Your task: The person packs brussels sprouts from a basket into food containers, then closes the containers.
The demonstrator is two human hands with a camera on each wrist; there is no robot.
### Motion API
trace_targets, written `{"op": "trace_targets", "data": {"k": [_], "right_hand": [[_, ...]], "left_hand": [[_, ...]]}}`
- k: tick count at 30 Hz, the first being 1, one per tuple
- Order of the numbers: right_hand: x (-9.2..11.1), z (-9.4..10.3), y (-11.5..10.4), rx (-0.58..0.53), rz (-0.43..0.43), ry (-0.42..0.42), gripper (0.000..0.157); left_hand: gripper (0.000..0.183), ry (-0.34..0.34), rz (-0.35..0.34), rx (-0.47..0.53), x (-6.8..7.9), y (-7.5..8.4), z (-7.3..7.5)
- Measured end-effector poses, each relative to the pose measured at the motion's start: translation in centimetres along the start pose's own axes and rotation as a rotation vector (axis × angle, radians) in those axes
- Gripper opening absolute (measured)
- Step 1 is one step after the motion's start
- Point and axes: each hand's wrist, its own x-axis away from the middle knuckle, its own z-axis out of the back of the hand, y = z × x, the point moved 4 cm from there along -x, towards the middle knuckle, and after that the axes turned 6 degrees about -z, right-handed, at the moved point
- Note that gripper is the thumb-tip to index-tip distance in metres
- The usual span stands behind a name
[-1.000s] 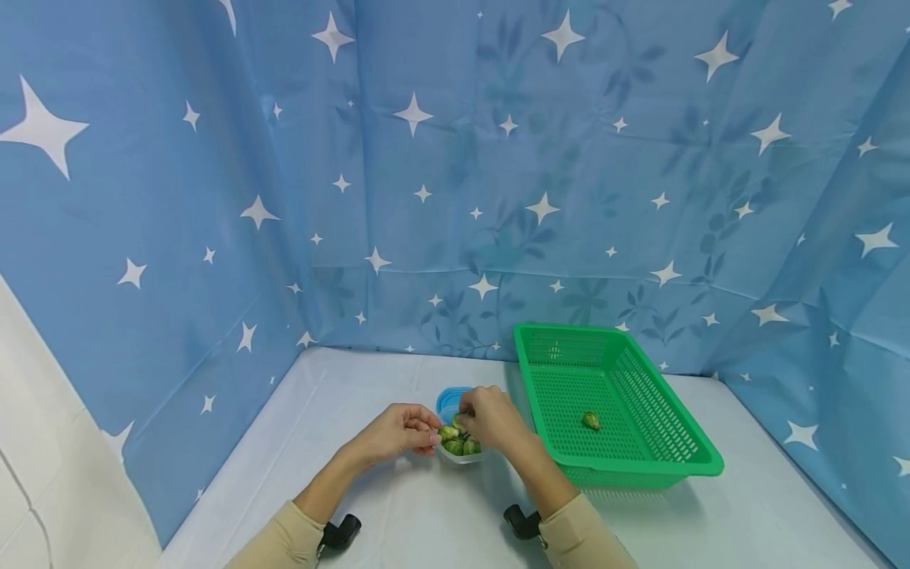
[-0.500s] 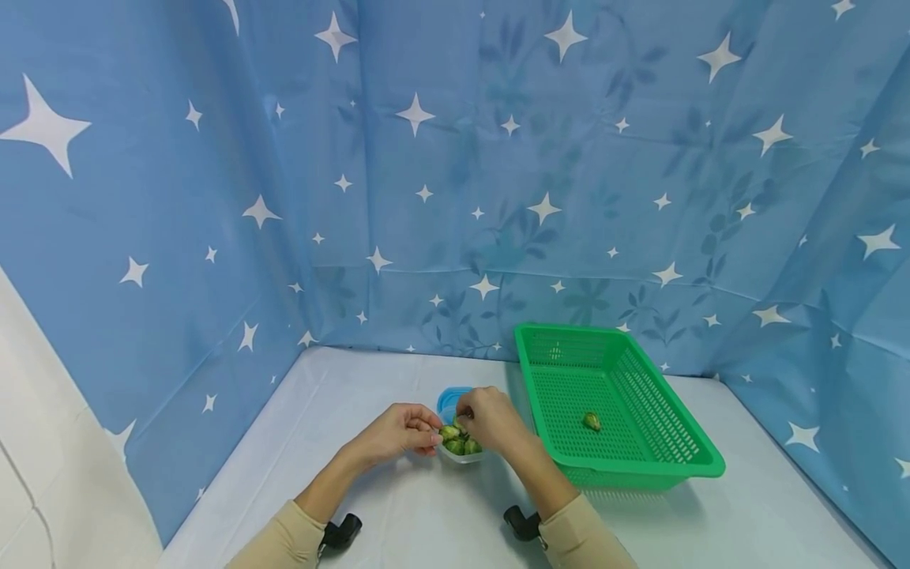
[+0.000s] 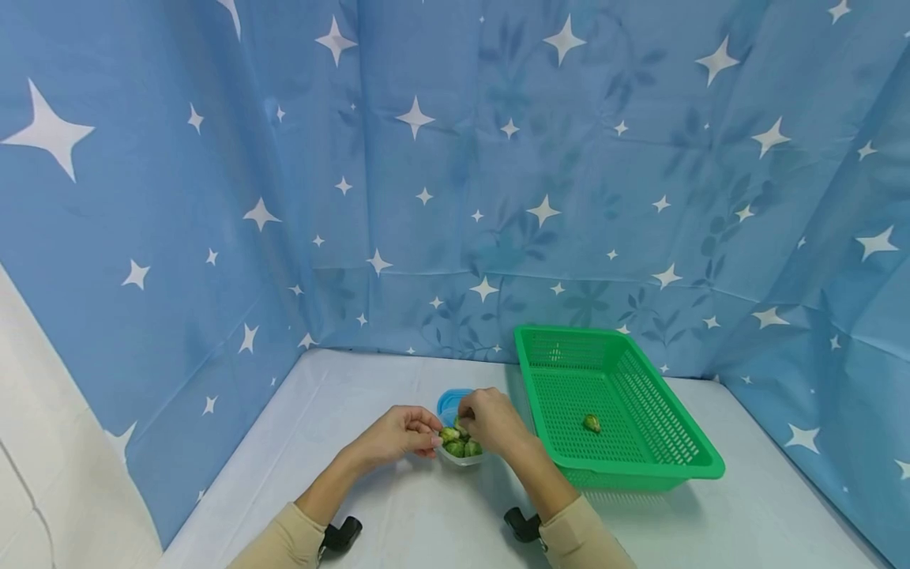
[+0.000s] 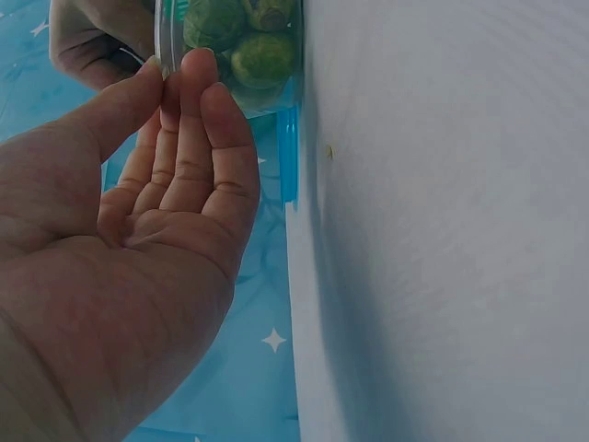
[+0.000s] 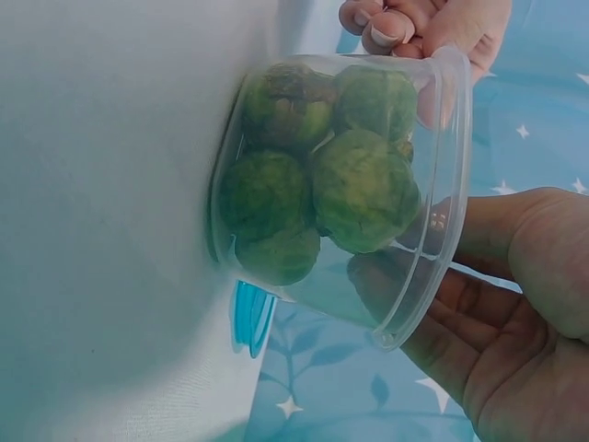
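Observation:
A small clear plastic container (image 3: 462, 460) with several Brussels sprouts (image 3: 453, 449) in it stands on the table. My left hand (image 3: 404, 432) pinches its rim between thumb and fingertips, seen closely in the left wrist view. From the other side my right hand (image 3: 492, 420) reaches over the rim. Through the clear wall in the right wrist view, the right fingers (image 5: 373, 281) show inside, at the uppermost sprout (image 5: 365, 189), which they appear to pinch. My fingers partly hide that grip in the head view.
A blue lid (image 3: 451, 400) lies just behind the container. To the right stands a green slotted basket (image 3: 569, 395) with one Brussels sprout (image 3: 592, 423) inside. A blue star-printed curtain (image 3: 455, 197) hangs behind the white table (image 3: 341, 395).
Both hands stay in place at the container. The right fingers shift only very slightly over the sprouts, and the basket and its sprout remain where they were.

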Motion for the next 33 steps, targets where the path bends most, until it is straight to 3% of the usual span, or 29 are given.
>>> {"op": "trace_targets", "data": {"k": [7, 14, 19, 25, 33], "right_hand": [[0.1, 0.2, -0.1, -0.007, 0.004, 0.008, 0.003], [0.1, 1.0, -0.5, -0.038, -0.005, 0.019, 0.017], [0.4, 2.3, -1.0, -0.071, -0.014, 0.024, 0.022], [0.9, 4.3, -1.3, -0.091, 0.022, 0.090, 0.027], [1.7, 7.4, -1.5, -0.232, 0.015, 0.110, 0.031]], "left_hand": [[0.026, 0.010, -0.009, 0.004, 0.0, -0.3, 0.0], [0.025, 0.002, -0.013, -0.006, -0.1, -0.5, 0.1], [0.023, -0.003, -0.021, -0.019, -0.1, -0.4, 0.2], [0.025, -0.018, -0.032, -0.010, -0.2, -0.3, 0.2], [0.025, -0.014, -0.019, 0.004, -0.3, -0.3, 0.1]]}}
